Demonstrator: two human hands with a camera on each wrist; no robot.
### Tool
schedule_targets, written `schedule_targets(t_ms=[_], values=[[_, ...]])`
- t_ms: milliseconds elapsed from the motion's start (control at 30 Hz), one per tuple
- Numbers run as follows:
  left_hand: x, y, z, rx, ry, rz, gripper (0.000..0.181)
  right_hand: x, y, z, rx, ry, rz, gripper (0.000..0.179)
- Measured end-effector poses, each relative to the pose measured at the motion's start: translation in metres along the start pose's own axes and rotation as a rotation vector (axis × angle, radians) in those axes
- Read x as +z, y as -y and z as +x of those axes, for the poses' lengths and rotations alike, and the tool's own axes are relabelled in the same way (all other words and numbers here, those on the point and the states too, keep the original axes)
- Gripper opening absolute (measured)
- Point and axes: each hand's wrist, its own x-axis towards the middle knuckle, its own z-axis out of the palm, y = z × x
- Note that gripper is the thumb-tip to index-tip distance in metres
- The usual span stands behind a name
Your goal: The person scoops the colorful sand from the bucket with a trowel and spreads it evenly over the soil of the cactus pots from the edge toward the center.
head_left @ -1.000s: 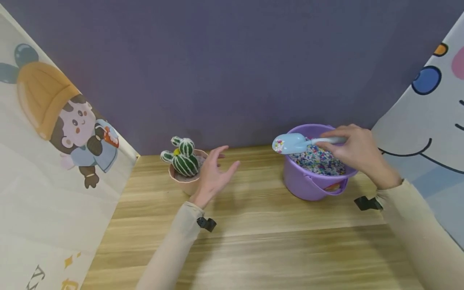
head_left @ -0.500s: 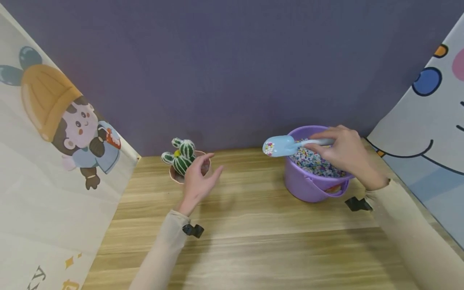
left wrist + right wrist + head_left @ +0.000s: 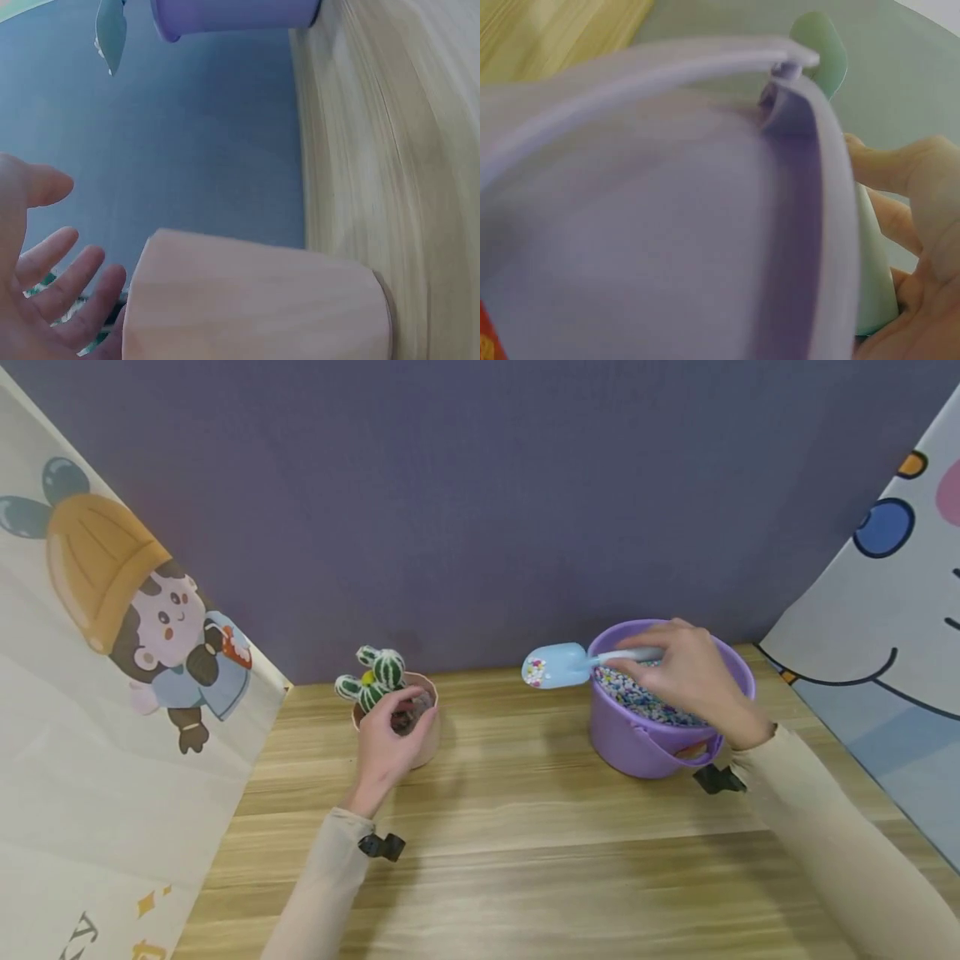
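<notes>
In the head view my right hand (image 3: 692, 678) grips the white handle of a light-blue toy shovel (image 3: 558, 665). A few colored beads lie in the shovel's scoop, which sticks out past the left rim of a purple bucket (image 3: 630, 747). Small multicolored beads (image 3: 637, 700) fill the bucket below that hand. My left hand (image 3: 381, 753) hovers over a pink flowerpot (image 3: 427, 745) that holds a green-and-white toy cactus (image 3: 387, 670). Its fingers are bent near the cactus, thumb apart, with nothing between them. The left wrist view shows the pot (image 3: 255, 300) beside these spread fingers.
The wooden tabletop (image 3: 510, 827) runs up to a dark blue-grey back panel (image 3: 480, 527). Printed side panels stand at the left (image 3: 142, 793) and right (image 3: 907, 643). The bucket's handle (image 3: 686, 758) hangs down at its front.
My left hand has moved left and down, over the flowerpot. My right hand has carried the shovel to the left, so its scoop is now farther beyond the bucket's rim.
</notes>
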Motion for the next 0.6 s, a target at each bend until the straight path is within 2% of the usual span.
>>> schedule_targets(t_ms=[167, 367, 467, 600], values=[[-0.007, 0.008, -0.003, 0.016, -0.096, -0.059, 0.024, 0.006, 0.005, 0.003, -0.015, 0.009, 0.013, 0.029], [-0.02, 0.018, -0.006, 0.051, -0.313, -0.078, 0.01, 0.017, 0.013, 0.008, -0.052, -0.006, 0.032, 0.027], [-0.027, 0.021, -0.007, 0.023, -0.401, -0.074, 0.009, 0.021, 0.017, 0.009, -0.068, -0.017, 0.034, 0.026], [-0.032, 0.031, -0.009, -0.056, -0.447, -0.095, 0.013, 0.026, 0.022, 0.009, -0.065, -0.018, 0.056, 0.023]])
